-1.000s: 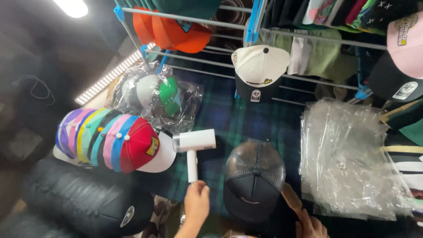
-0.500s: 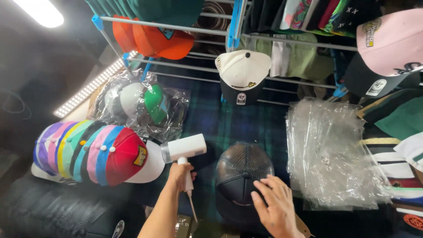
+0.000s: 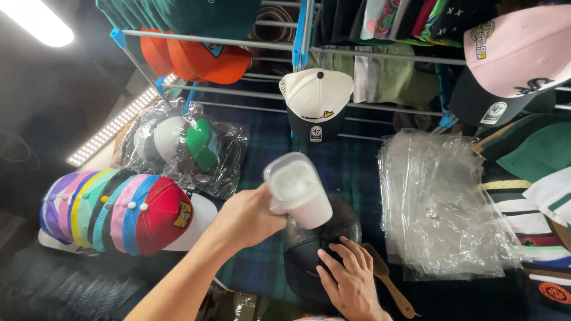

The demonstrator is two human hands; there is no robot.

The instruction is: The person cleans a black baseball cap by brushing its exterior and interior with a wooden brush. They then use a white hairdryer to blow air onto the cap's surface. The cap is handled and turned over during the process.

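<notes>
My left hand [image 3: 245, 219] grips the handle of a white lint roller [image 3: 297, 190], lifted with its capped roll end turned toward the camera. Just below the roller lies a black mesh-backed cap [image 3: 309, 255] on a dark green plaid cloth [image 3: 351, 166]. My right hand [image 3: 352, 279] rests flat on the front of that cap, fingers spread. A wooden brush handle [image 3: 392, 288] pokes out just right of this hand.
A nested row of coloured caps [image 3: 131, 214] lies at the left, bagged caps [image 3: 184, 148] behind it. A stack of clear plastic bags [image 3: 440, 208] sits at the right. More caps hang on a wire rack [image 3: 369, 56] above, including a white-and-black one [image 3: 315, 101].
My left hand has taken the lint roller off the cloth and raised it over the black cap. My right hand stayed on the cap. The view has shifted slightly.
</notes>
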